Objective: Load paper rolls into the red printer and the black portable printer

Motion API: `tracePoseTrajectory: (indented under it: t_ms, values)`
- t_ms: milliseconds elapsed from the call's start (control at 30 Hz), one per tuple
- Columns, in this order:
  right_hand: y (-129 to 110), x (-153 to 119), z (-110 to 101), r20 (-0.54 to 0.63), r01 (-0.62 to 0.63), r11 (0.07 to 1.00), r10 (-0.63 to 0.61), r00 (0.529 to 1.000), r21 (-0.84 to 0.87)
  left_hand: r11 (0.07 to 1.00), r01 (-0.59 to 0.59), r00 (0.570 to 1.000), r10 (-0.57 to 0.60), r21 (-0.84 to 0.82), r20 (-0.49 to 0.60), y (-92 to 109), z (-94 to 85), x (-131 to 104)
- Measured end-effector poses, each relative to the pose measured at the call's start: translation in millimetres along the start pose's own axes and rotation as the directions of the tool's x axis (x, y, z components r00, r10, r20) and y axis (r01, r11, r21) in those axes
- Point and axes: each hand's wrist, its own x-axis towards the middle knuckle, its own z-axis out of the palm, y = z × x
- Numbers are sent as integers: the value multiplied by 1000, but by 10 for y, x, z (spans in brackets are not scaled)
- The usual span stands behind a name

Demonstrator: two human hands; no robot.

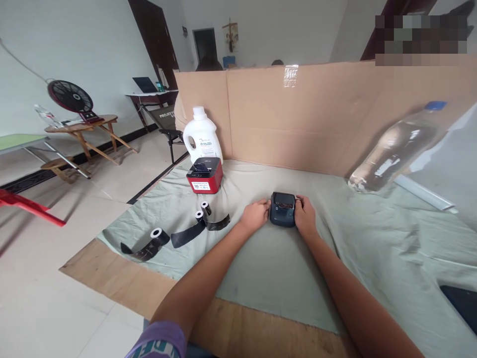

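Flanking a boxy, dark, round-cornered device (pixel 282 218), both hands (pixel 281 213) grip its sides, fingers curled.

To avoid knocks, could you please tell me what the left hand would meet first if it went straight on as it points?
The left hand would likely meet the dark device, at its left side; existing contact is unclear.

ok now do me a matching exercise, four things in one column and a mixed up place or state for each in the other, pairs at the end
1. white jug
2. large clear bottle
3. small dark device
4. black rolls

a. tilted, with a blue cap
b. partly unrolled on the cloth
c. behind the red and black box
d. between the left hand and right hand

Pairs: 1-c, 2-a, 3-d, 4-b
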Motion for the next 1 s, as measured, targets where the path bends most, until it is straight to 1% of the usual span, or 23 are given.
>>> tracePoseTrajectory:
  t_ms: [200, 467, 767, 1000]
  values:
    - [14, -8, 0, 25, 61, 998, -62, 998, 24, 1000, -13, 999, 13, -20, -31, -17, 45, 8]
    - [6, -19, -13, 45, 92, 996, -93, 995, 11, 999, -14, 1000, 13, -42, -22, -31, 67, 5]
    - [-17, -32, -24, 56, 87, 996, -89, 994, 31, 1000, -2, 999, 1, -31, -35, -12, 37, -3]
    - [-23, -42, -27, 72, 76, 996, -79, 994, 42, 1000, -17, 999, 17, 4, -41, -39, 85, 16]
